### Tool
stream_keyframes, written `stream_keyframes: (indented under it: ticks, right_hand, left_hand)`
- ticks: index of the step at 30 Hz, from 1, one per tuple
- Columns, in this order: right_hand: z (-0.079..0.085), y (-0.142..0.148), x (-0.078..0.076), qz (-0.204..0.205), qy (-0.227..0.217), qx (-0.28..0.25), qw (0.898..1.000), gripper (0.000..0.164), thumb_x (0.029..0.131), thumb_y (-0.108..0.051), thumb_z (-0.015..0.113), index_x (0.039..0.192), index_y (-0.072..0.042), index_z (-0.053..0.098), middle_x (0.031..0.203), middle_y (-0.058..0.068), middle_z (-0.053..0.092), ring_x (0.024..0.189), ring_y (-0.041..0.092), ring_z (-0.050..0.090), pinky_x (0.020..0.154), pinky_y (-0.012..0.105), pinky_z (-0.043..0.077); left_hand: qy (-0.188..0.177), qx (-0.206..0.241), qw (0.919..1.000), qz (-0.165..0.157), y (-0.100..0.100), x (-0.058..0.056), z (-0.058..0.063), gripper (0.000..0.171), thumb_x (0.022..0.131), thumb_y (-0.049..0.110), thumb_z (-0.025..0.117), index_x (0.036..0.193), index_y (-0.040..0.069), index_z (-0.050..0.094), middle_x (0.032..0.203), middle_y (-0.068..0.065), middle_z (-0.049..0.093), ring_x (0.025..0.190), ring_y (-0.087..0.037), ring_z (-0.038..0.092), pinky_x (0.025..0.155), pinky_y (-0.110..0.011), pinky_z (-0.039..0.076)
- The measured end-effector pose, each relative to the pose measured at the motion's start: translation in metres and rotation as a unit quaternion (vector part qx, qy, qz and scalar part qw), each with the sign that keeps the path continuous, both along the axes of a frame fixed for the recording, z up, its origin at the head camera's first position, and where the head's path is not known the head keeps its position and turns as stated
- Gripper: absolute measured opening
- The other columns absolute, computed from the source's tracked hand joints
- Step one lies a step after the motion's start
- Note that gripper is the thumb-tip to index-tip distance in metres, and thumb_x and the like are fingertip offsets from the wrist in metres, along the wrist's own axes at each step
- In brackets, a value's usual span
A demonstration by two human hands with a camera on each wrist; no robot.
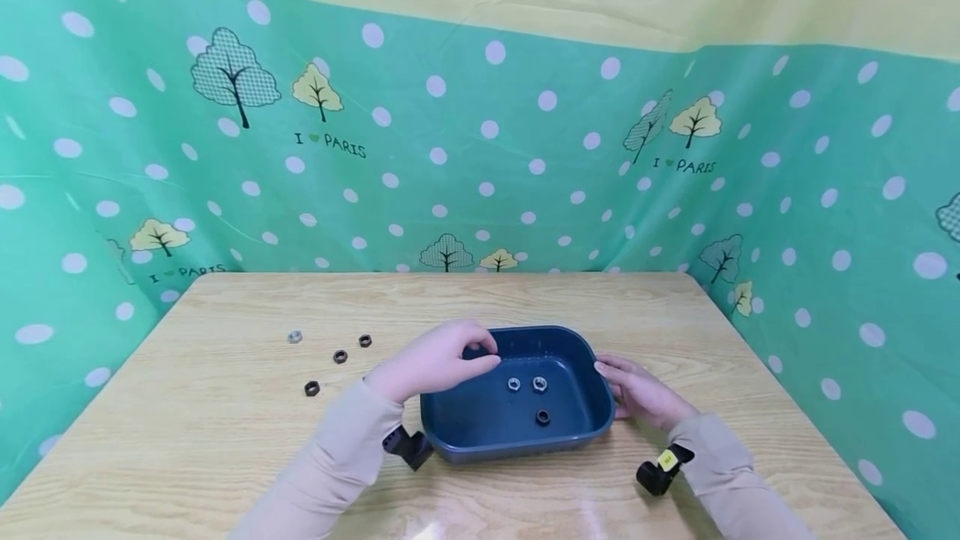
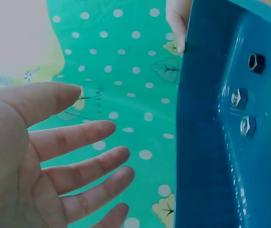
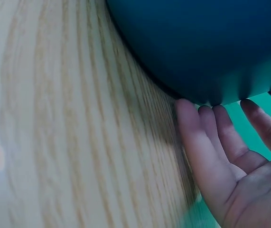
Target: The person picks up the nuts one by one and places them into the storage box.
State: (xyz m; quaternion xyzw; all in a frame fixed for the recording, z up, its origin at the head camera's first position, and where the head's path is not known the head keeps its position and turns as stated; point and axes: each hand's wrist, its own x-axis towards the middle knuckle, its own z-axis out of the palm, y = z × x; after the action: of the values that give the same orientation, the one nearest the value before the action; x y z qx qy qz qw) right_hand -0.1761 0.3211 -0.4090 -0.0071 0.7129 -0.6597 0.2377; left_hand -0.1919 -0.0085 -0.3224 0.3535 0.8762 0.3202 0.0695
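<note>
A dark blue rectangular tray point(image 1: 480, 450) sits on the table with two silver hex nuts point(image 1: 540, 384) and one black hex nut point(image 1: 543, 417) on its floor. Over the tray's left part hovers my left hand point(image 1: 438, 358); the left wrist view shows its fingers point(image 2: 88, 183) loosely spread with nothing held. My right hand point(image 1: 643, 392) is at the tray's right end, fingertips point(image 3: 187, 107) touching the outer wall and thumb by the rim. Left of the tray, three black nuts point(image 1: 341, 356) and one silver nut point(image 1: 295, 337) lie on the wood.
The light wooden table point(image 1: 187, 432) ends at the back against a green, dotted curtain point(image 1: 465, 132), which also runs along the left and right sides. A small black camera point(image 1: 408, 447) is strapped to my left wrist, another point(image 1: 660, 472) to my right.
</note>
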Motion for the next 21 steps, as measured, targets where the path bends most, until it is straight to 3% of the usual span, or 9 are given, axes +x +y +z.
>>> stream_keyframes:
  ticks: [8, 21]
  right_hand:
    - [0.0, 0.001, -0.001, 0.002, 0.005, 0.016, 1.0, 0.071, 0.099, -0.035, 0.044, 0.145, 0.01, 0.013, 0.116, 0.0, 0.064, 0.098, 0.007, 0.062, 0.084, 0.041, 0.053]
    - [0.0, 0.001, -0.002, 0.004, 0.002, 0.008, 1.0, 0.071, 0.1, -0.035, 0.044, 0.145, 0.01, 0.012, 0.116, 0.001, 0.064, 0.098, 0.007, 0.062, 0.084, 0.041, 0.053]
  left_hand:
    - [-0.008, -0.017, 0.9998, -0.003, -0.018, 0.005, -0.009, 0.023, 0.094, 0.026, 0.058, 0.104, 0.009, 0.068, 0.103, -0.003, 0.066, 0.098, -0.021, 0.06, 0.086, -0.04, 0.049]
    - [-0.008, -0.04, 0.9989, 0.023, -0.04, 0.017, -0.02, 0.023, 0.094, 0.028, 0.058, 0.103, 0.01, 0.067, 0.105, -0.002, 0.064, 0.091, -0.016, 0.06, 0.08, -0.038, 0.049]
